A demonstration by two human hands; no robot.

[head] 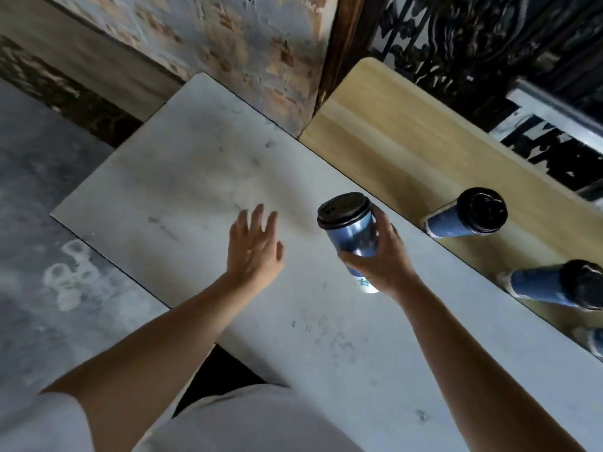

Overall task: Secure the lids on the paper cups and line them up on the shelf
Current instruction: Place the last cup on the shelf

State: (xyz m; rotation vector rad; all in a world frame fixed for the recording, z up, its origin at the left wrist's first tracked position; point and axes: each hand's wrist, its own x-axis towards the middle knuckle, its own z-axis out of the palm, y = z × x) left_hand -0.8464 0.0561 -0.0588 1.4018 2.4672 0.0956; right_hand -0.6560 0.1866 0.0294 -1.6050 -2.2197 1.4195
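On the left, the left hand hovers above the marble table with the fingers spread flat and nothing in it. To its right, the right hand holds a blue paper cup in the air over the table; its black lid looks already pressed on. The fingers wrap the far side of the cup low down and the thumb comes around the near side, so the lid and top part stay free. Further right, on the wooden shelf, two cups with lids stand in a row: the nearer-left one and the next; a third is only partly visible at the frame edge. I judge the held cup must only be placed on the shelf, beside these
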